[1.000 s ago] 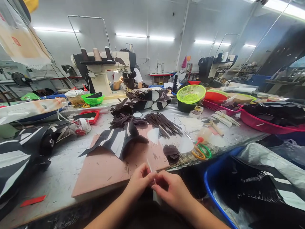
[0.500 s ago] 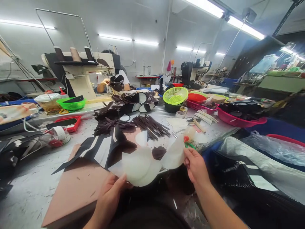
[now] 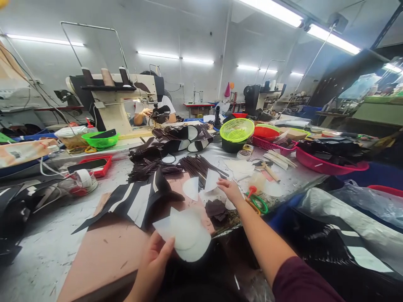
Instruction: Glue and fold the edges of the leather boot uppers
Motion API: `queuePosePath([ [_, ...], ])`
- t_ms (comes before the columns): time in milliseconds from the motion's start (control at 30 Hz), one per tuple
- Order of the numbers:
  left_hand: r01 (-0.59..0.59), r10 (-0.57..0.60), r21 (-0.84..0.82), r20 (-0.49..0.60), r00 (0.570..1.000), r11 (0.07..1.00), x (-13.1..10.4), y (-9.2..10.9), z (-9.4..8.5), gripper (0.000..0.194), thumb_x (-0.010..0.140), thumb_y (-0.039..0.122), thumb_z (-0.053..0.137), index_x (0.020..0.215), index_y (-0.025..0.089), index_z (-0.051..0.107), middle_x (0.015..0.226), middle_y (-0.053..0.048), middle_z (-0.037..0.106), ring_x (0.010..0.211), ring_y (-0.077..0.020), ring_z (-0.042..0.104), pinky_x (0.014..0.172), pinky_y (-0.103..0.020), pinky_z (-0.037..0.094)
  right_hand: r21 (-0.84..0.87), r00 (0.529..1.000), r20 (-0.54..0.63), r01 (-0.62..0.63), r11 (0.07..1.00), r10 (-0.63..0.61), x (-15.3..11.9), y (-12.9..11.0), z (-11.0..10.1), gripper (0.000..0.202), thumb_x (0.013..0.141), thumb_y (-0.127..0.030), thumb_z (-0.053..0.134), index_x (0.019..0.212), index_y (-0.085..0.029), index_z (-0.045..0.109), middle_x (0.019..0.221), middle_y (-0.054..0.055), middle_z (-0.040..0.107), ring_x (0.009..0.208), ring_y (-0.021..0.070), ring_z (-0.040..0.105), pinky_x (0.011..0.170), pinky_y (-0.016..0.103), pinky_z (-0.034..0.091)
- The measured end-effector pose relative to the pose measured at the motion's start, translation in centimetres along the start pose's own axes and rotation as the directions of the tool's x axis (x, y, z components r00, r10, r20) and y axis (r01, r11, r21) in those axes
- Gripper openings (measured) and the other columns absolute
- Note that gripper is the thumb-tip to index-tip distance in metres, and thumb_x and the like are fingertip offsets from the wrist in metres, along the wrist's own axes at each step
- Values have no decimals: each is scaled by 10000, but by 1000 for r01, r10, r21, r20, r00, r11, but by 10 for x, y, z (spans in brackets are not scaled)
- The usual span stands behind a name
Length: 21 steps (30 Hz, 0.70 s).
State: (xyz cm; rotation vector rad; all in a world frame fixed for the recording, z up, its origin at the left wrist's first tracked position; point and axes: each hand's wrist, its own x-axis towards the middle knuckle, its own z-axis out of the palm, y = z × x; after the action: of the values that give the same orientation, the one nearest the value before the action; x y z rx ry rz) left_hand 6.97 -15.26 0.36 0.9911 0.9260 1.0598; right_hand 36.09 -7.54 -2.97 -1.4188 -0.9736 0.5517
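My left hand [image 3: 157, 256] is closed on a few overlapping white curved pieces [image 3: 190, 237], thin and slightly see-through, with the thumb on top. My right hand [image 3: 231, 192] reaches forward over the table, fingertips pinching the edge of another white piece [image 3: 211, 180]. Just left of that lies a similar white half-round piece [image 3: 191, 188] on the pink board [image 3: 107, 251]. Black sheets with white strips [image 3: 138, 203] rest on the board, left of these. Small dark brown scraps [image 3: 216, 209] sit below my right wrist.
Dark strips [image 3: 200, 165] lie behind the white pieces. Green-handled scissors [image 3: 260, 204] and a red-tipped bottle [image 3: 255, 186] are right of my forearm. Farther back stand a yellow-green basket [image 3: 237, 130] and a pink basin [image 3: 330, 165]. A person [image 3: 165, 107] sits at a sewing machine [image 3: 113, 107].
My right hand has moved forward and left with one white piece, bringing it beside the half-round piece. My left hand keeps its white pieces and has shifted slightly. The view has turned a little left.
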Motion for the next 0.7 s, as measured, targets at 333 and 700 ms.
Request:
queuePosePath([
  [333,-143,105,124,269,957,982,3,0,12,387,751,471,567,1012,185,546,926,-77,618,819,-218,592,701,-312,504,80,775,530,358,930,-344,-126,-87,25,125,728,-273,623,812,-194,671,869,62,669,762,154,616,571,229,490],
  [700,-699,331,553,624,708,452,-14,16,15,153,839,196,424,710,187,505,819,-55,562,714,-147,537,643,-253,453,-139,736,424,629,765,-528,-161,-95,26,212,854,-193,394,701,-186,541,575,8,572,498,112,523,476,216,405],
])
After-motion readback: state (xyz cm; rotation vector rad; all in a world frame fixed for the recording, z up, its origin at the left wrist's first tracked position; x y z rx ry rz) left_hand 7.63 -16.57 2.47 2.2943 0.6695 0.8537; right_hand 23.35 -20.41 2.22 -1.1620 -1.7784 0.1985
